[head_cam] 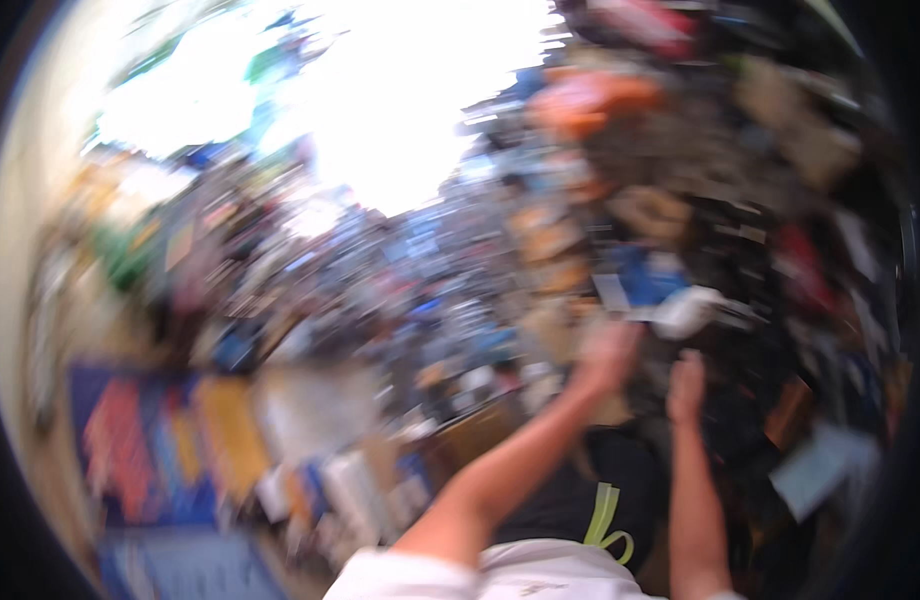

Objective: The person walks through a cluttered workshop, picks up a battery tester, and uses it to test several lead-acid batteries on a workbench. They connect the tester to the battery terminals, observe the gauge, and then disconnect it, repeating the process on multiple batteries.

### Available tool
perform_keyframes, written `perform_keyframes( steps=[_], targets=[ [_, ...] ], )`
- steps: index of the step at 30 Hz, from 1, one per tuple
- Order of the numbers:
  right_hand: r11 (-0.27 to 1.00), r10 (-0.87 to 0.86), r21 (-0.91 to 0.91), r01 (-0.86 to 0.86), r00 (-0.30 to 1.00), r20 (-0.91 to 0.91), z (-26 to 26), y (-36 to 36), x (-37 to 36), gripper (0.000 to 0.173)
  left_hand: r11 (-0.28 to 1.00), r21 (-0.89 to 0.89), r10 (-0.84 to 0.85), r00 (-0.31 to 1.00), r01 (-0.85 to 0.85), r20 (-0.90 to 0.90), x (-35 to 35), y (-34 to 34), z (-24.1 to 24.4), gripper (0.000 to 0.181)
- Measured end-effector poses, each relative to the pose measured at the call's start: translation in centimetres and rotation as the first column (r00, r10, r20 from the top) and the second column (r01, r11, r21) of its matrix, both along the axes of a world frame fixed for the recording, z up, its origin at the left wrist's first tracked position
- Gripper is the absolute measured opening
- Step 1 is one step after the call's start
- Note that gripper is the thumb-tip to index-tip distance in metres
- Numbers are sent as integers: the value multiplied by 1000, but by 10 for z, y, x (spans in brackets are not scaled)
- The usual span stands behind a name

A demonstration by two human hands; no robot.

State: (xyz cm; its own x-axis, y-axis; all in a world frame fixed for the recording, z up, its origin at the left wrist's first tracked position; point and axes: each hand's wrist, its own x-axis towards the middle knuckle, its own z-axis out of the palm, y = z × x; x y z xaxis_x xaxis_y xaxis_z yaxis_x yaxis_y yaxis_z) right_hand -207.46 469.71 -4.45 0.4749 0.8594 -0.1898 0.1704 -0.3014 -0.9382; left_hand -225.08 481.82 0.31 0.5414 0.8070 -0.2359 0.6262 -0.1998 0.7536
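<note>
The view is strongly blurred. My left hand (611,351) reaches forward near the middle right, close to a blue item (651,281) and a white rounded item (686,311). A little to its right, my right hand (686,382) is held over dark material, just below the white item. Blur hides the fingers of both hands, so I cannot tell whether either one touches or holds anything. A yellow-green strap (604,517) hangs at my waist, against black clothing.
Dense piles of mixed items surround me. An orange item (595,97) lies at the upper right, a pale blue sheet (824,469) at the lower right. On the left are a blue container (77,435) with coloured items and a brown cardboard piece (478,439). Bright light fills the upper left.
</note>
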Motion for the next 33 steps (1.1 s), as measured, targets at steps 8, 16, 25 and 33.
perform_keyframes(
  steps=[8,16,25,33],
  targets=[
    [922,88,-387,7,970,229,55,-9,31,40,729,-211,655,753,-652,-64,-310,15,-113,38],
    [861,-227,-496,112,957,-179,-25,-192,36,20,534,-153,830,550,-832,-93,-328,3,8,60],
    [751,73,-631,-194,974,-212,-47,-166,16,18,209,-163,943,243,-964,-227,-456,-151,-21,47],
    [828,-19,-557,-61,990,-137,-10,-79,38,18,112,-431,931,246,-895,-269,-402,-187,12,32]
  ],
)
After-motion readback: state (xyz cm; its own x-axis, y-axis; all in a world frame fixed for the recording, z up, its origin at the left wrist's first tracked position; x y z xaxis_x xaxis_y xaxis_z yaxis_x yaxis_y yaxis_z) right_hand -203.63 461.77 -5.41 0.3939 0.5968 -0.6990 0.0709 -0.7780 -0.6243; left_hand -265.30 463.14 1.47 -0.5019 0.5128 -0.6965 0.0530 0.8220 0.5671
